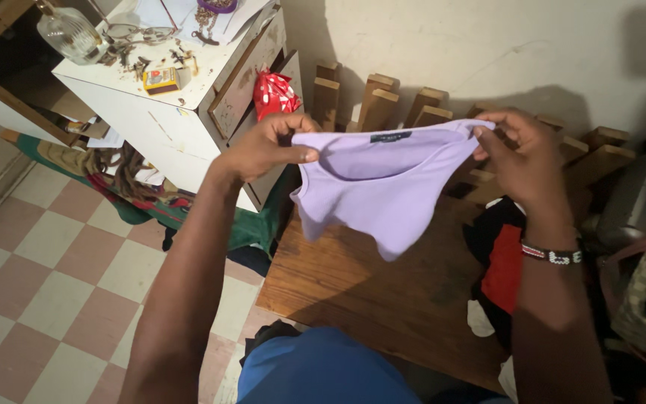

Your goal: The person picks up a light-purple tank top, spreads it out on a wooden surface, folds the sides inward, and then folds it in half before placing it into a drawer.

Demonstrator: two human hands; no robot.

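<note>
A lilac top was held up in the air above a wooden counter, stretched by its upper edge between the two hands. The left hand was closed on one corner of the neckline, thumb pressed over the fabric; the right hand was pinched shut on the opposite corner. The lower part of the top hung loose and crumpled, clear of the counter.

The hold was judged slight: only the corners were pinched, so one side could have slipped and the top dropped onto the counter or the tiled floor. The hanging hem could also have caught on the wooden slats standing just behind it.

Few containers were seen. A white cabinet stood to the left, with a drawer pulled partly out; its contents were hidden. On the cabinet's top lay a glass bottle, spectacles, a small yellow box and scattered bits too small to tell. A red spotted bag was wedged beside the cabinet. Dark and red clothes were heaped to the right.
</note>
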